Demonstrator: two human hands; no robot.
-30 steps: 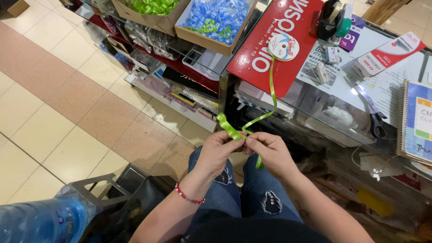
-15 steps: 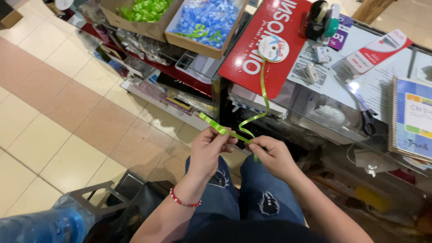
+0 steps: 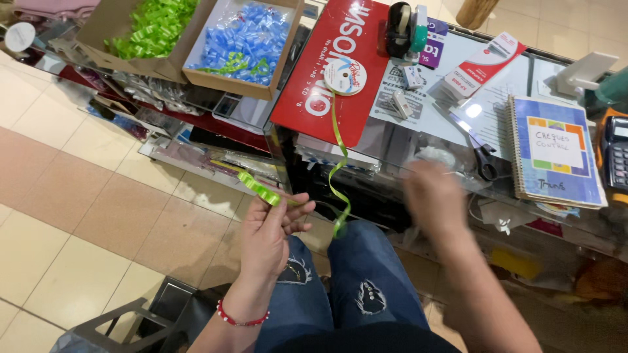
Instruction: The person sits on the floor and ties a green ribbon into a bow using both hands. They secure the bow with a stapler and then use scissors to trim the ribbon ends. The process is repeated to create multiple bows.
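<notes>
My left hand (image 3: 269, 230) pinches a folded loop of green ribbon (image 3: 259, 188) above my knees. The ribbon's strand (image 3: 337, 171) curls up over the counter's edge to a white spool (image 3: 345, 76) lying on a red board (image 3: 327, 65). My right hand (image 3: 435, 196) is blurred, off the ribbon, raised near the glass counter's front edge with nothing seen in it. Black-handled scissors (image 3: 483, 157) lie on the glass just beyond that hand.
Two cardboard boxes hold green bows (image 3: 152, 29) and blue bows (image 3: 243, 42). A tape dispenser (image 3: 404, 27), small staplers (image 3: 401, 103), a spiral notebook (image 3: 553, 153) and a calculator (image 3: 616, 155) sit on the counter. Tiled floor lies at left.
My right hand has let go of the ribbon and swung right and up toward the counter. My left hand keeps the folded ribbon, and the view has shifted to show more of the counter.
</notes>
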